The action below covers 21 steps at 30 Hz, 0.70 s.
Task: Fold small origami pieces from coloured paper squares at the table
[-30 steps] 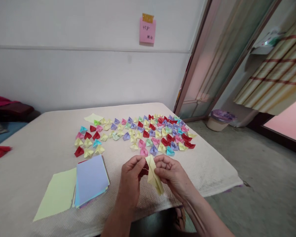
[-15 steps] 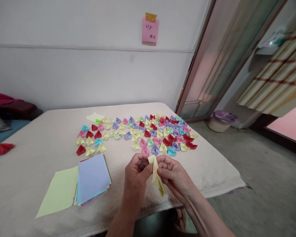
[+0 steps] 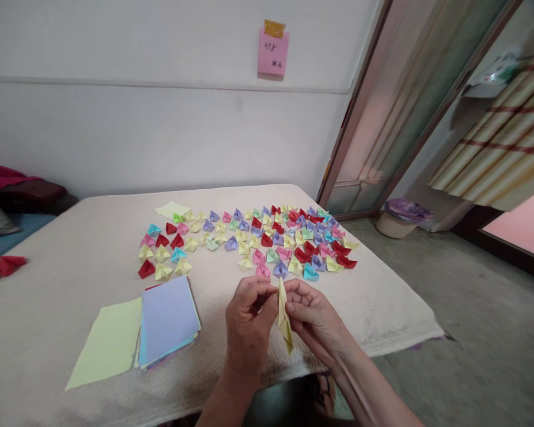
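Note:
Between my two hands is a pale yellow folded paper (image 3: 284, 323), long and narrow, standing nearly on end with its lower tip pointing down. My left hand (image 3: 251, 314) pinches its upper left edge between thumb and fingers. On the other side, my right hand (image 3: 314, 311) grips it with the thumb in front and the fingers behind. Just beyond my hands, several folded paper boats in many colours, such as a blue one (image 3: 310, 272) and a purple one (image 3: 280, 270), stand in rows on the cloth-covered table (image 3: 222, 367).
A stack of coloured paper with a lilac sheet (image 3: 167, 320) on top lies left of my hands, beside a pale green sheet (image 3: 109, 344). A red folded paper (image 3: 10, 265) sits at the far left. Past the table's right edge, a lidded bin (image 3: 400, 218) stands on the floor.
The yellow paper has turned in my hands and now shows a narrower side. My left fingers have shifted slightly right at its top, and the left thumb has moved with them.

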{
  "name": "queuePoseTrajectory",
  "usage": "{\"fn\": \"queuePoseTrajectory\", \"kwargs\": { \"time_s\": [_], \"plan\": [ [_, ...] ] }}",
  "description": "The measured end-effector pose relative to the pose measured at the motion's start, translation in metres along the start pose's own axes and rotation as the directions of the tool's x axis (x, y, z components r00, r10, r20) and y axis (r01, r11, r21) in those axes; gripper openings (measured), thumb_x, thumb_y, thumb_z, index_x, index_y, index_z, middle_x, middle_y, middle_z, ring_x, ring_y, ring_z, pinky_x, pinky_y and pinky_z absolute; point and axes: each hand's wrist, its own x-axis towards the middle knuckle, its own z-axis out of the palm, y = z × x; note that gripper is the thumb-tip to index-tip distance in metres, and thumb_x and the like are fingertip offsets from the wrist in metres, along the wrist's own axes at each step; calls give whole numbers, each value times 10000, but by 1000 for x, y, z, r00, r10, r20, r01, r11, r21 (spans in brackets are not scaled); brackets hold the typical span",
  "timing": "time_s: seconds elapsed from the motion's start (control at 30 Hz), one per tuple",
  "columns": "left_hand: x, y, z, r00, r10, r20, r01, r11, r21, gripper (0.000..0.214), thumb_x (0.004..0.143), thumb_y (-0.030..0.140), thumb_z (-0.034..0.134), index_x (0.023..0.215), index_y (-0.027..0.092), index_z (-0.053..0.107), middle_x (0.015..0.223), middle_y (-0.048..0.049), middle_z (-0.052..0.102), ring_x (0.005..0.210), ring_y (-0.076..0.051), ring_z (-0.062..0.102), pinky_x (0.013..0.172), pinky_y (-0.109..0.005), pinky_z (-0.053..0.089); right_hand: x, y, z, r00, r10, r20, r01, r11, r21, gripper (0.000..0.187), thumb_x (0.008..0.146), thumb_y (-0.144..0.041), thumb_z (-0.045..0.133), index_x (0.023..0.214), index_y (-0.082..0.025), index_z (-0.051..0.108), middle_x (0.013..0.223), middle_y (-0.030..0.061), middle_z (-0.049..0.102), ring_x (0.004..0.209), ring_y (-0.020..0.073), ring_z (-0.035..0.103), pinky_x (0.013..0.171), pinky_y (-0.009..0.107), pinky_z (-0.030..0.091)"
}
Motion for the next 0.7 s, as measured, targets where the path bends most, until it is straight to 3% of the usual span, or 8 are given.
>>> {"fn": "queuePoseTrajectory", "kwargs": {
  "time_s": [0.17,0.33,0.57,0.7],
  "plan": [
    [2,1,-3,998,-57,-34,58,998,32,89,801,175,612,738,188,674,941,-26,626,889,-150,587,770,-244,441,1,1,1,1000,3,-19,-3,999,-34,233,658,-178,814,839,-149,670,494,-66,532,367,11,375,385,131,212],
    [3,1,-2,983,-173,-64,163,977,-137,21,759,171,652,766,186,639,845,7,637,737,-108,568,682,-216,442,2,3,2,999,8,-41,-10,998,-57,233,637,-189,823,822,-151,686,492,-65,528,367,14,367,379,142,195],
    [8,3,-8,925,-373,75,379,886,-268,144,721,223,700,827,164,623,618,44,598,578,-85,517,565,-195,406,2,6,2,998,22,-50,-27,994,-101,237,625,-200,829,812,-144,694,521,-54,544,393,23,362,388,153,192],
    [9,2,-10,947,-319,46,322,929,-181,121,742,210,676,838,169,616,647,35,610,608,-96,538,599,-207,421,2,8,1,999,21,-47,-25,997,-79,216,645,-189,823,813,-155,691,526,-57,536,403,29,365,393,154,219]
  ]
}}
